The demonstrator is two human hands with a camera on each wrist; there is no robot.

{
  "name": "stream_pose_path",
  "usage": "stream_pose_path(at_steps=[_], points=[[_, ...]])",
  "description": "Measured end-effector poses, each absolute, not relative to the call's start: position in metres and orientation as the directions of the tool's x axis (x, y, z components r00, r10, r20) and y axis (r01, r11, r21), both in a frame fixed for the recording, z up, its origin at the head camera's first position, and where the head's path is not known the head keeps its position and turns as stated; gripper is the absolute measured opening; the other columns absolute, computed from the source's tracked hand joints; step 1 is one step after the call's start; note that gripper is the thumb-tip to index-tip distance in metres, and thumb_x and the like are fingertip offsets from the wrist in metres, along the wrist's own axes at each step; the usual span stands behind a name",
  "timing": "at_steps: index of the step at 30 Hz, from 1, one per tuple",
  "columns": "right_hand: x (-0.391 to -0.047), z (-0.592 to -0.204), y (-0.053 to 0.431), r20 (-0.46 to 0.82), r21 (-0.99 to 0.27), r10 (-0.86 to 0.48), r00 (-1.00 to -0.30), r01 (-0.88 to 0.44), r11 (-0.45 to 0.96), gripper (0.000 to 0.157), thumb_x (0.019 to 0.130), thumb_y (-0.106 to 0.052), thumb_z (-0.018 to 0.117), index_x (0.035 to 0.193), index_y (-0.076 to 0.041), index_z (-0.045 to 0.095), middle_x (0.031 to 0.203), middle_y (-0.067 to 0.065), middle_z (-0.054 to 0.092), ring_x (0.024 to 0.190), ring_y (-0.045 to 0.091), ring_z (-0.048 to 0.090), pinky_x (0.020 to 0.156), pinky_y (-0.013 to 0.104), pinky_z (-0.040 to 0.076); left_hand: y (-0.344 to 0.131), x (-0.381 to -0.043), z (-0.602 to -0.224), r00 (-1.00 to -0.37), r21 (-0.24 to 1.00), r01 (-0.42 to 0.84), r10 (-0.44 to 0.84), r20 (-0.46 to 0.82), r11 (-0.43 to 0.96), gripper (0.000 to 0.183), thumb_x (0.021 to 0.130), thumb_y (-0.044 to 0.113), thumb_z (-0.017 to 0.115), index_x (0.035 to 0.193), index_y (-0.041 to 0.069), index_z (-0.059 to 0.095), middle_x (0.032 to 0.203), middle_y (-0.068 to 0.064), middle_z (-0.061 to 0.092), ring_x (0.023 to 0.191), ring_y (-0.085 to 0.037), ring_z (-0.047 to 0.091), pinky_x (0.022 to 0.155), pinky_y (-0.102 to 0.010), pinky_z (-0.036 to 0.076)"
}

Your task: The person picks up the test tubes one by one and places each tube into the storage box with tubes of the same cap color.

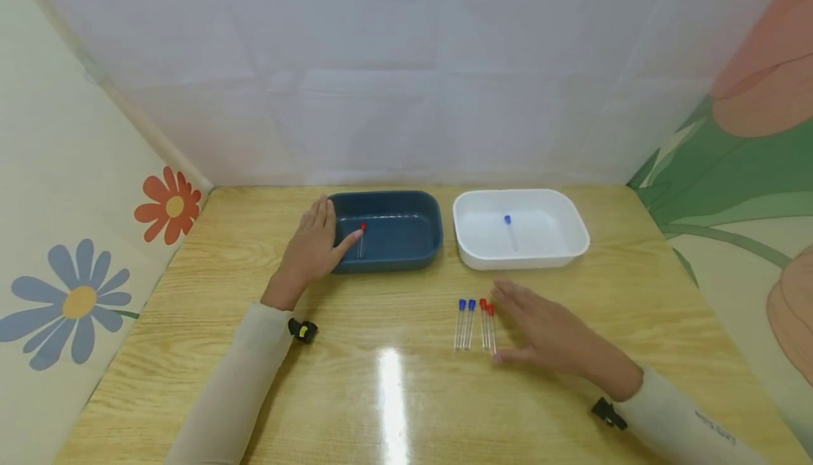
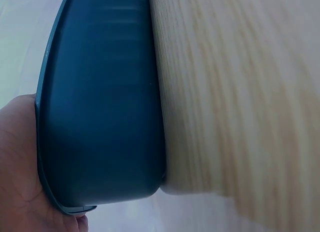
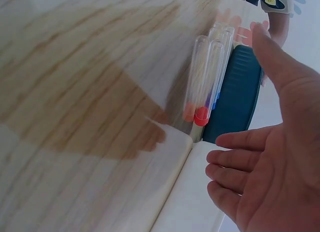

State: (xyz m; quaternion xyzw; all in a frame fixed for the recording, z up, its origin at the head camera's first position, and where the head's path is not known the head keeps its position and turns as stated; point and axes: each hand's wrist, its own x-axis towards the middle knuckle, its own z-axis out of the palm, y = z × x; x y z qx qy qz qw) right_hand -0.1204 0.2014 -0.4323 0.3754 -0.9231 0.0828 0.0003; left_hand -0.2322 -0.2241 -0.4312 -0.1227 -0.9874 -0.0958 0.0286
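My left hand (image 1: 309, 248) rests on the left rim of a dark blue tray (image 1: 406, 239), fingers straight along the edge and thumb reaching over the inside. A clear tube with a red cap (image 1: 360, 242) lies in that tray beside the thumb. On the table, two blue-capped tubes (image 1: 466, 325) lie left of two red-capped tubes (image 1: 486, 325). My right hand (image 1: 549, 331) is just right of the red-capped pair, thumb and fingers spread apart. The right wrist view shows nothing held in its palm (image 3: 280, 177). Whether the thumb touches the nearest tube, I cannot tell.
To the right of the blue tray stands a white tray (image 1: 521, 263) with one blue-capped tube (image 1: 511, 228) inside. Both trays sit near the back of the wooden table (image 1: 343, 380). A white sheet (image 1: 406, 98) hangs behind, and patterned panels flank the sides.
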Motion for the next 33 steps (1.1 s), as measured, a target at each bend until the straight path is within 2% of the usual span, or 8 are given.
stream_pose_path(at_steps=[7,13,17,20,24,30,33], points=[[-0.1199,-0.4341,0.2002,-0.017,-0.166,-0.673,-0.740,-0.661,0.731,0.104,0.076,-0.073,0.054,0.147,-0.003,0.029,0.152,0.016,0.024,0.138,0.031,0.027,0.108,0.045,0.028,-0.2236,-0.2321,-0.4312,-0.968,0.199,0.248,0.236,0.081,0.948,0.096,0.092,0.067,0.028,0.148,-0.006,0.002,0.155,-0.020,-0.006,0.143,-0.032,-0.006,0.114,-0.048,0.003],[-0.1198,-0.4348,0.1988,-0.016,-0.173,-0.676,-0.737,-0.664,0.728,0.101,0.076,-0.072,0.057,0.146,-0.002,0.032,0.151,0.015,0.028,0.136,0.032,0.032,0.106,0.046,0.032,-0.2239,-0.2325,-0.4321,-0.969,0.191,0.245,0.233,0.082,0.950,0.097,0.092,0.068,0.026,0.147,-0.008,0.003,0.155,-0.021,-0.005,0.143,-0.034,-0.003,0.114,-0.048,0.004],[-0.1206,-0.4363,0.1977,-0.041,-0.173,-0.667,-0.744,-0.652,0.738,0.101,0.076,-0.071,0.057,0.146,-0.003,0.031,0.151,0.014,0.027,0.136,0.030,0.031,0.106,0.046,0.032,-0.2238,-0.2332,-0.4330,-0.970,0.189,0.241,0.231,0.071,0.952,0.097,0.091,0.069,0.024,0.147,-0.007,0.001,0.155,-0.019,-0.009,0.143,-0.034,-0.003,0.114,-0.047,0.002],[-0.1216,-0.4377,0.1975,-0.060,-0.179,-0.664,-0.746,-0.646,0.742,0.100,0.077,-0.070,0.057,0.146,-0.003,0.031,0.151,0.014,0.028,0.136,0.030,0.031,0.106,0.046,0.032,-0.2230,-0.2333,-0.4332,-0.969,0.190,0.245,0.234,0.077,0.951,0.097,0.091,0.069,0.025,0.147,-0.007,0.002,0.155,-0.020,-0.007,0.143,-0.034,-0.003,0.114,-0.048,0.003],[-0.1231,-0.4390,0.1975,-0.074,-0.176,-0.664,-0.745,-0.645,0.744,0.100,0.077,-0.069,0.058,0.146,-0.002,0.032,0.151,0.015,0.029,0.135,0.030,0.032,0.106,0.046,0.032,-0.2222,-0.2340,-0.4334,-0.967,0.182,0.251,0.238,0.093,0.951,0.096,0.092,0.068,0.026,0.147,-0.008,0.005,0.155,-0.022,-0.002,0.143,-0.034,-0.001,0.114,-0.048,0.004],[-0.1238,-0.4394,0.1967,-0.077,-0.171,-0.669,-0.739,-0.651,0.739,0.098,0.078,-0.067,0.059,0.145,-0.001,0.033,0.150,0.016,0.030,0.134,0.031,0.034,0.105,0.047,0.034,-0.2220,-0.2343,-0.4335,-0.966,0.186,0.254,0.241,0.091,0.949,0.095,0.093,0.066,0.028,0.147,-0.008,0.004,0.155,-0.021,-0.005,0.143,-0.035,-0.001,0.114,-0.048,0.004],[-0.1238,-0.4392,0.1968,-0.072,-0.173,-0.671,-0.738,-0.653,0.737,0.096,0.078,-0.067,0.059,0.144,-0.001,0.034,0.149,0.015,0.032,0.134,0.031,0.035,0.104,0.046,0.035,-0.2224,-0.2343,-0.4340,-0.965,0.182,0.261,0.249,0.086,0.948,0.090,0.095,0.062,0.025,0.147,-0.009,0.003,0.155,-0.022,-0.005,0.143,-0.036,-0.002,0.114,-0.048,0.004]])
